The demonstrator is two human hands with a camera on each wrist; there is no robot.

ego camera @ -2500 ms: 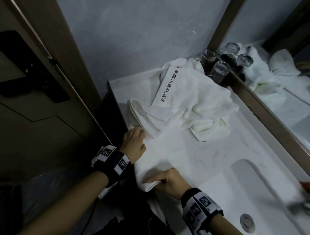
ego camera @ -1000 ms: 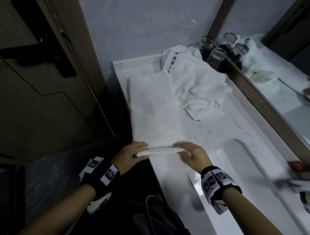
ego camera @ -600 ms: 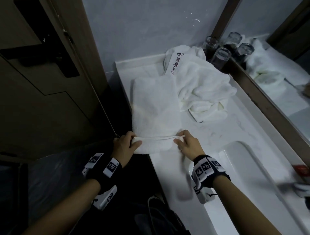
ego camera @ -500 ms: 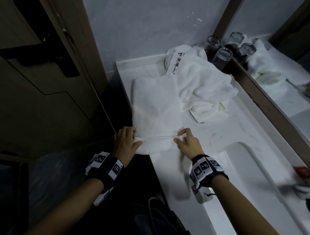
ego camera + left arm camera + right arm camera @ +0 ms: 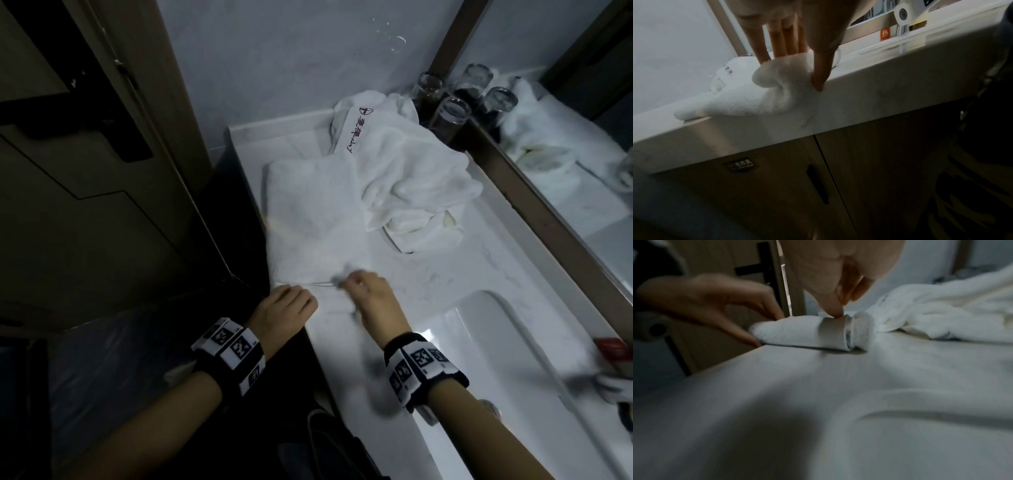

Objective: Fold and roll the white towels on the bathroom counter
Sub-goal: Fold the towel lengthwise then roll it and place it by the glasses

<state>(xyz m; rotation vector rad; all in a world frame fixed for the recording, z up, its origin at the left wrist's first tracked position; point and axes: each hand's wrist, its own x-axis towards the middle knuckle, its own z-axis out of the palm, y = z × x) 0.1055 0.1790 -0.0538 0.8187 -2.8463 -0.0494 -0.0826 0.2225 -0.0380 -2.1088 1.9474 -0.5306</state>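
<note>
A folded white towel (image 5: 308,212) lies lengthwise along the left side of the counter (image 5: 445,274). Its near end is turned over into a small roll (image 5: 807,332). My left hand (image 5: 291,301) grips the left end of that roll, with the thumb (image 5: 821,78) in front and the fingers (image 5: 764,48) behind. At the right end of the roll my right hand (image 5: 356,282) pinches it from above, fingertips (image 5: 835,311) on top. The right hand is blurred in the head view. A loose pile of white towels (image 5: 411,171) with red lettering lies beyond, touching the flat towel.
Several glasses (image 5: 448,113) stand at the back corner by the mirror (image 5: 565,154). The sink basin (image 5: 513,359) lies right of my right wrist. A door (image 5: 85,171) stands at the left. Cabinet doors (image 5: 818,186) hang below the counter edge.
The towel was drawn out flat along the counter. Both hands then came to its near end, which has been turned over into a small roll, and the right hand has shifted a little forward.
</note>
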